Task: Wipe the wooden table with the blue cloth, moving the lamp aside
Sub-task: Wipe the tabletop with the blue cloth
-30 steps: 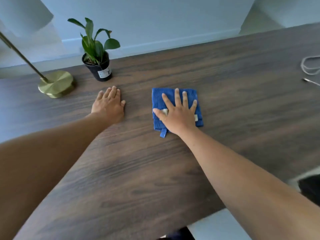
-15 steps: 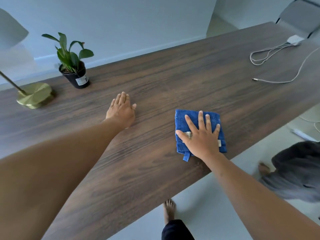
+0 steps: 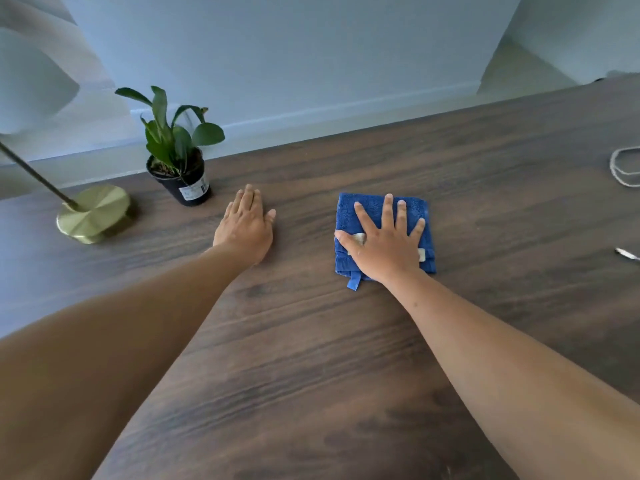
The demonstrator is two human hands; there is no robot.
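Observation:
A folded blue cloth (image 3: 348, 216) lies flat on the dark wooden table (image 3: 311, 341). My right hand (image 3: 384, 240) presses on it with fingers spread straight. My left hand (image 3: 244, 226) rests flat on the bare wood to the left of the cloth, fingers together. The lamp (image 3: 93, 213) stands at the far left on a round brass base, its thin stem leaning up to the left towards a white shade that is cut off by the frame edge.
A small green plant in a black pot (image 3: 181, 168) stands between the lamp and my left hand, near the table's back edge. A white cable (image 3: 623, 168) and its plug tip (image 3: 627, 253) lie at the right edge. A pale wall runs behind the table.
My right hand has slid the cloth away from the table's near edge, back towards the middle. The view has swung back left and down. My left hand stays flat on the wood.

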